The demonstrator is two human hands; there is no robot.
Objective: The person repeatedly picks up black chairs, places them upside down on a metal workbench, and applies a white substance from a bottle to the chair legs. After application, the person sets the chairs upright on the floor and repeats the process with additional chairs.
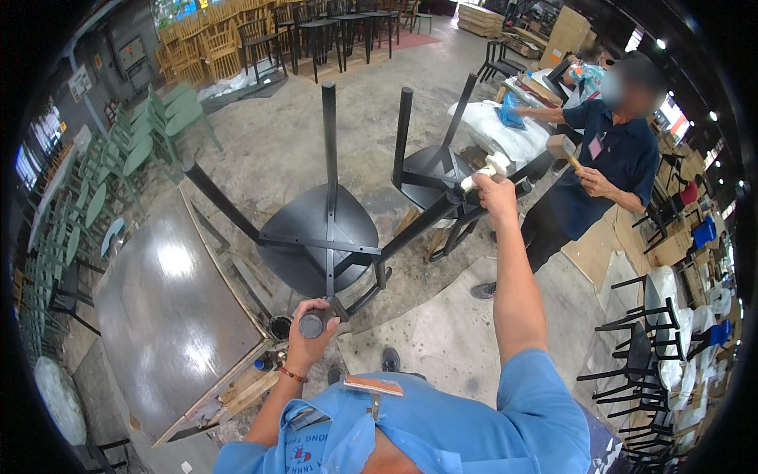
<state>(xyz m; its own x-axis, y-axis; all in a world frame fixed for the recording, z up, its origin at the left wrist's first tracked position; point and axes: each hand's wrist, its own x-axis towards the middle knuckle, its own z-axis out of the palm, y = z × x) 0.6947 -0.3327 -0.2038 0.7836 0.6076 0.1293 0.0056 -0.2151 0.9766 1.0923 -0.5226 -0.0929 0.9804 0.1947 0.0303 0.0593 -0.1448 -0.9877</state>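
Note:
An upturned black chair (pixel 320 229) is in front of me, its seat underside showing and its legs pointing up. My left hand (pixel 309 325) is wrapped around the near leg, close to its round end. My right hand (pixel 495 196) is closed around a white object with a rounded, knobbed head (pixel 496 164); its exact kind is unclear. That hand is just right of the end of the chair's right leg (pixel 442 209); I cannot tell whether they touch. A second upturned black chair (pixel 434 170) is behind the first, partly hidden by its leg.
A glossy brown-topped table (pixel 178 300) is at left, with green chairs (pixel 142 150) beyond it. At right, a co-worker (pixel 612 150) holds a wooden mallet (pixel 563 148) and touches a blue plastic bag (pixel 512 112). Stacked black chairs (pixel 643 332) are at far right.

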